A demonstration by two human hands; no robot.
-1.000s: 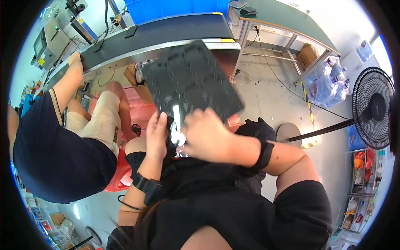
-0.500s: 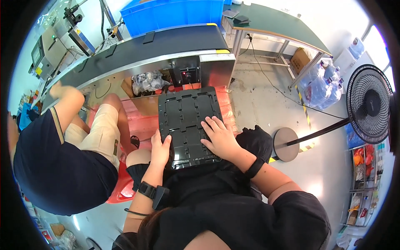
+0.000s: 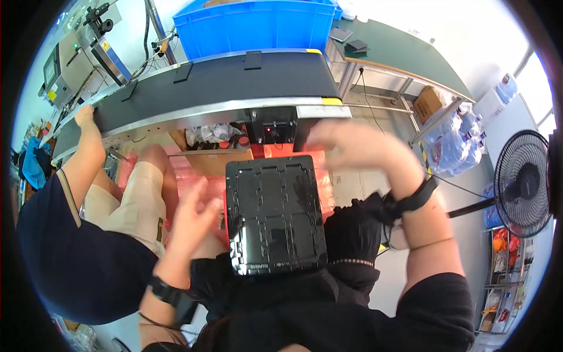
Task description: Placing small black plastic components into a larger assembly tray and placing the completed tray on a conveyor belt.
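A black moulded plastic tray (image 3: 272, 220) with shallow compartments lies flat across my lap. My left hand (image 3: 192, 220) is lifted beside the tray's left edge, blurred, its fingers apart and nothing seen in them. Beyond the tray's far right corner, my right hand (image 3: 346, 144) is raised near the end of the conveyor belt (image 3: 217, 76). Motion smears its fingers, so whether it holds anything is unclear. Several flat dark pieces, one of them a thin rectangle (image 3: 253, 60), lie spaced along the belt.
To my left sits a co-worker (image 3: 88, 246), one hand at the belt's near edge. A blue bin (image 3: 252, 26) stands behind the conveyor. A green-topped table (image 3: 404, 53) and a black standing fan (image 3: 524, 185) are at right. Under the belt sits an open cardboard box (image 3: 208, 161).
Both hands have come off the tray: the left out to its left, the right up and away toward the belt's end. The dark pieces have travelled right along the belt.
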